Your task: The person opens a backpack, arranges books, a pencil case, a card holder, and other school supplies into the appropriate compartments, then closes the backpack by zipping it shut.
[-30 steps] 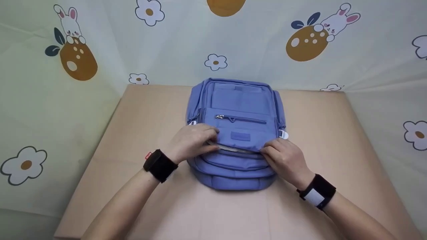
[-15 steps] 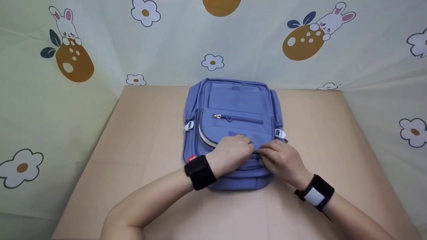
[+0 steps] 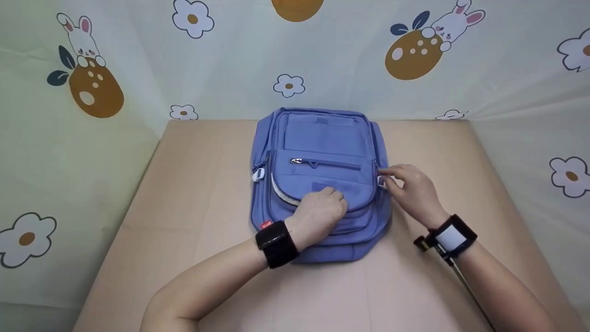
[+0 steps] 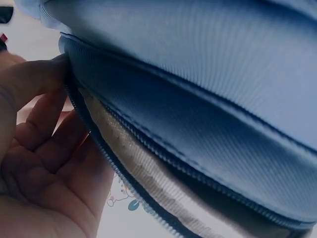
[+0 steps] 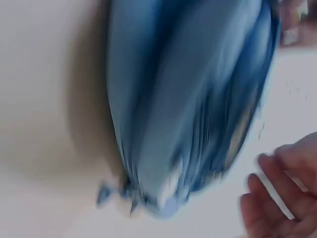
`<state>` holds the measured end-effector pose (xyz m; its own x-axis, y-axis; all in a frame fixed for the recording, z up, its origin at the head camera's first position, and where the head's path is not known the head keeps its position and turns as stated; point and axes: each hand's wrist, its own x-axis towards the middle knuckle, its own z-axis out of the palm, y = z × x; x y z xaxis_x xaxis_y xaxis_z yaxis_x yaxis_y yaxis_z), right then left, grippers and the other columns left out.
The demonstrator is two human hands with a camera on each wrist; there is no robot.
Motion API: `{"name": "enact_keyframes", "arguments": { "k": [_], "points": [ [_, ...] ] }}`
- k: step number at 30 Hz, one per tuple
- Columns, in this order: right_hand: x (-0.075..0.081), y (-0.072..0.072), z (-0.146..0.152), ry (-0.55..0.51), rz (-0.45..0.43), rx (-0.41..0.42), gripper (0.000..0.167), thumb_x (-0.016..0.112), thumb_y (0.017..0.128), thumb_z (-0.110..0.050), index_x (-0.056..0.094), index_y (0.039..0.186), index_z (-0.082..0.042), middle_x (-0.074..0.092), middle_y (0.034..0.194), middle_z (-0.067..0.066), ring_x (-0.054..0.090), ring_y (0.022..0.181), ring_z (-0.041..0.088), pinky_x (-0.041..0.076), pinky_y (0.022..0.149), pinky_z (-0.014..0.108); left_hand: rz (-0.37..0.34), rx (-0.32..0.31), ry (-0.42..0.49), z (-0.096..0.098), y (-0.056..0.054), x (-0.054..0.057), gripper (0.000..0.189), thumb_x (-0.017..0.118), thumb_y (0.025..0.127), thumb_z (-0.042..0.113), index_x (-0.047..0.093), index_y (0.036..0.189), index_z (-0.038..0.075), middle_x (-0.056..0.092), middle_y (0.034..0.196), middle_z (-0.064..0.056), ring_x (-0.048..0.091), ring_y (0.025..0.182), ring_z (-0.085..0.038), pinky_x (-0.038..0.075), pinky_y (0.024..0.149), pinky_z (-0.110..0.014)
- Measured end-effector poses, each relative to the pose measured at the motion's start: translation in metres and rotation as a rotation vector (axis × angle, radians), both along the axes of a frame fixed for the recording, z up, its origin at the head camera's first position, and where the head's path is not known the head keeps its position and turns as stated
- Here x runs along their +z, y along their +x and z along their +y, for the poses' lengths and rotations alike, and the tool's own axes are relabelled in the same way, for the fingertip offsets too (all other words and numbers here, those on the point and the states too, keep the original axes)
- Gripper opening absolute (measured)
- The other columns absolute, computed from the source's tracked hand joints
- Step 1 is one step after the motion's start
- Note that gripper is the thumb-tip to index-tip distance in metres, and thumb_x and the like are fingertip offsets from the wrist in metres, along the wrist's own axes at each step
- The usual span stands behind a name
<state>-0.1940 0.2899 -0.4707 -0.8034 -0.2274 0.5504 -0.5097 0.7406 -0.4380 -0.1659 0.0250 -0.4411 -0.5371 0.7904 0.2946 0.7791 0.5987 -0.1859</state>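
A blue backpack (image 3: pixel 329 138) lies on the table with its front up. Its curved front pocket is unzipped along the left side; pale lining (image 4: pixel 148 173) shows between the zipper teeth in the left wrist view. My left hand (image 3: pixel 320 214) pinches the pocket's lower edge between thumb and fingers, and the same left hand (image 4: pixel 44 129) fills the left side of its wrist view. At the backpack's right side, my right hand (image 3: pixel 415 191) is near the white strap buckle. The right wrist view is blurred, with the right hand (image 5: pixel 285 193) loosely bent and apart from the fabric.
The backpack rests on a light brown tabletop (image 3: pixel 207 175). Pale cloth printed with rabbits and flowers (image 3: pixel 239 55) hangs behind and on both sides. Another white buckle (image 3: pixel 258 174) sits on the backpack's left side. A cable (image 3: pixel 470 290) runs from the right wristband.
My left hand has shifted right along the pocket edge, uncovering the zipper gap on the left. My right hand has let go of that edge and moved up and right toward the side buckle.
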Motion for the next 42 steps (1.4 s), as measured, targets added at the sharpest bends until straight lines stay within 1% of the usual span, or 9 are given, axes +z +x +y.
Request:
{"name": "enact_keyframes", "arguments": {
  "k": [3, 7, 10, 14, 20, 24, 27, 35, 42],
  "points": [
    [0.003, -0.022, 0.008, 0.031, -0.133, -0.083, 0.019, 0.069, 0.094, -0.003, 0.076, 0.112, -0.001, 0.074, 0.109, 0.017, 0.067, 0.102, 0.035, 0.053, 0.087, 0.050, 0.009, 0.004, 0.018, 0.000, 0.001, -0.002, 0.009, 0.068, 0.085, 0.004, 0.071, 0.088, 0.012, 0.067, 0.087, 0.000, 0.062, 0.082, -0.018, 0.055, 0.055, -0.029],
    [0.001, -0.045, 0.009, 0.074, -0.259, -0.098, 0.024, 0.066, 0.096, -0.008, 0.074, 0.115, 0.004, 0.071, 0.115, 0.023, 0.063, 0.108, 0.041, 0.051, 0.091, 0.055, 0.015, 0.013, 0.026, 0.001, 0.002, -0.004, 0.010, 0.069, 0.084, 0.003, 0.070, 0.086, 0.012, 0.067, 0.087, -0.001, 0.062, 0.082, -0.018, 0.055, 0.053, -0.031],
    [-0.003, -0.055, 0.006, 0.085, -0.292, -0.099, 0.025, 0.067, 0.095, -0.009, 0.074, 0.115, 0.005, 0.070, 0.116, 0.023, 0.061, 0.109, 0.042, 0.047, 0.095, 0.055, 0.014, 0.018, 0.026, 0.003, 0.003, -0.005, 0.011, 0.069, 0.083, 0.002, 0.069, 0.086, 0.012, 0.067, 0.087, -0.001, 0.063, 0.082, -0.018, 0.056, 0.053, -0.031],
    [-0.009, -0.060, 0.004, 0.066, -0.261, -0.115, 0.020, 0.067, 0.093, -0.008, 0.076, 0.108, 0.004, 0.071, 0.111, 0.021, 0.061, 0.104, 0.040, 0.047, 0.093, 0.052, 0.007, 0.024, 0.029, 0.004, 0.002, -0.005, 0.013, 0.066, 0.083, 0.000, 0.069, 0.087, 0.012, 0.068, 0.087, -0.001, 0.063, 0.083, -0.018, 0.056, 0.053, -0.031],
    [-0.014, -0.056, 0.007, 0.040, -0.145, -0.139, 0.011, 0.073, 0.091, -0.010, 0.076, 0.098, -0.002, 0.073, 0.099, 0.013, 0.061, 0.093, 0.034, 0.048, 0.082, 0.046, 0.018, 0.018, 0.033, 0.004, 0.002, -0.004, 0.012, 0.067, 0.083, 0.001, 0.069, 0.087, 0.012, 0.068, 0.087, -0.001, 0.063, 0.082, -0.018, 0.056, 0.054, -0.031],
    [-0.014, -0.051, 0.008, 0.090, -0.045, -0.120, 0.008, 0.076, 0.090, -0.012, 0.075, 0.093, -0.004, 0.074, 0.091, 0.010, 0.063, 0.084, 0.031, 0.048, 0.077, 0.047, 0.039, 0.012, 0.054, 0.003, 0.002, -0.006, 0.012, 0.066, 0.085, 0.001, 0.068, 0.086, 0.012, 0.068, 0.086, -0.001, 0.064, 0.082, -0.018, 0.056, 0.053, -0.030],
    [-0.013, -0.046, 0.008, 0.132, -0.006, -0.103, 0.007, 0.077, 0.088, -0.010, 0.074, 0.090, -0.004, 0.073, 0.086, 0.010, 0.064, 0.079, 0.030, 0.048, 0.077, 0.049, 0.032, 0.010, 0.058, 0.002, 0.001, -0.006, 0.014, 0.064, 0.084, -0.001, 0.069, 0.087, 0.012, 0.069, 0.086, -0.001, 0.064, 0.082, -0.018, 0.056, 0.054, -0.029],
    [-0.010, -0.025, 0.005, 0.193, 0.005, -0.059, 0.005, 0.076, 0.084, -0.006, 0.073, 0.088, -0.005, 0.073, 0.082, 0.009, 0.065, 0.075, 0.030, 0.046, 0.071, 0.047, 0.002, 0.013, 0.041, 0.003, 0.002, -0.005, 0.016, 0.065, 0.082, -0.002, 0.070, 0.089, 0.012, 0.069, 0.087, 0.000, 0.063, 0.082, -0.017, 0.056, 0.056, -0.029],
    [-0.006, 0.001, 0.000, 0.224, -0.060, -0.009, 0.007, 0.077, 0.081, -0.004, 0.072, 0.084, -0.009, 0.070, 0.078, 0.003, 0.063, 0.071, 0.022, 0.046, 0.069, 0.042, 0.005, 0.016, 0.054, 0.003, 0.000, -0.008, 0.016, 0.065, 0.083, -0.001, 0.070, 0.090, 0.012, 0.069, 0.088, 0.000, 0.063, 0.082, -0.018, 0.056, 0.055, -0.029]
  ]
}}
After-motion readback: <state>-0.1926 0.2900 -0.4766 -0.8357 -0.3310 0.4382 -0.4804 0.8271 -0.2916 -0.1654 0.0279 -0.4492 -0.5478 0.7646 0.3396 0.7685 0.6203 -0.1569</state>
